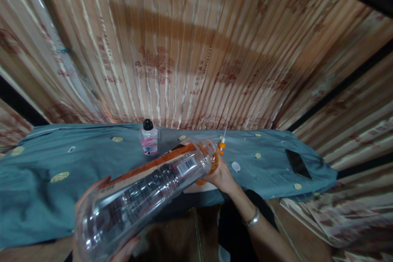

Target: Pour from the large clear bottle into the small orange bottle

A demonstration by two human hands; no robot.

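Note:
A large clear plastic bottle (147, 196) with an orange-brown label and a barcode lies tilted across my view, its neck up toward the right. My left hand (89, 190) is wrapped round its broad base, fingers showing on both sides. At the neck my right hand (223, 177) is closed, close to an orange part whose shape is partly hidden. Just beyond the neck, an orange-and-white pump top (221, 146) with a thin pale tube lies on the blue-green cloth. Behind the bottle stands a small clear bottle (150, 141) with a black cap and pink label.
The patterned blue-green cloth (264, 172) covers a long flat surface. On it lie a white disc (236, 166) and a dark phone (297, 163) at right. Pleated curtains (184, 61) hang behind and at both sides, with dark bars (331, 90) crossing them.

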